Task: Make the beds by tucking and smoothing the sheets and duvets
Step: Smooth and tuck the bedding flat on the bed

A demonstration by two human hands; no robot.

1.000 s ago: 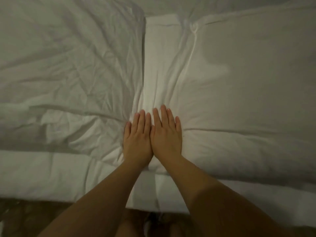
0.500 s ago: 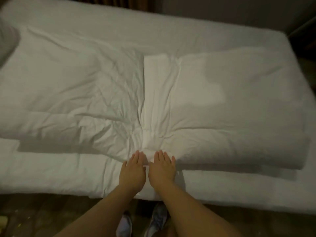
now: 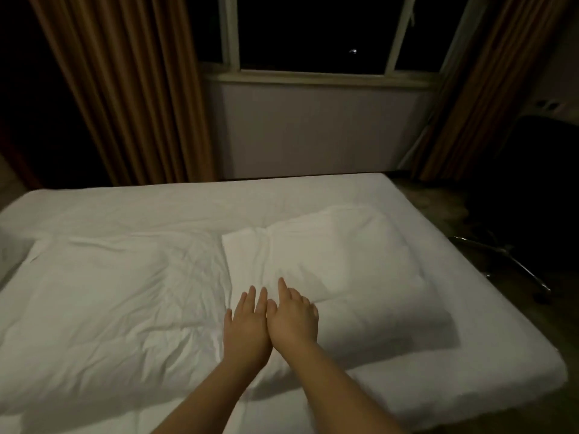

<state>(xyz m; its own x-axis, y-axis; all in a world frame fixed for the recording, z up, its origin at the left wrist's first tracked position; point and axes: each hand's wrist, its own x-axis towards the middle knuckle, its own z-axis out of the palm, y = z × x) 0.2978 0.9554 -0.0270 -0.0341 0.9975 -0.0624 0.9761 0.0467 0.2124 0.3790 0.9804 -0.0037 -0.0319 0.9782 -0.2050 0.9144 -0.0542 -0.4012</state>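
Note:
A white duvet (image 3: 109, 302) lies folded across the bed (image 3: 470, 371), creased on its left half and with a thicker fold (image 3: 354, 277) on the right. My left hand (image 3: 246, 328) and my right hand (image 3: 293, 317) sit side by side, palms down and fingers straight, over the seam where the two halves meet. Whether the palms press the fabric or hover just above it cannot be told. The white sheet (image 3: 194, 202) beneath shows along the far and right edges of the mattress.
Brown curtains (image 3: 125, 89) hang behind the bed on both sides of a dark window (image 3: 313, 32). A dark office chair (image 3: 532, 183) with a chrome base stands right of the bed. A pillow edge (image 3: 9, 245) shows at far left.
The view has lifted from close over the duvet to the whole bed and window. Both hands stayed together on the middle seam, drawn back to the near edge, then forward again.

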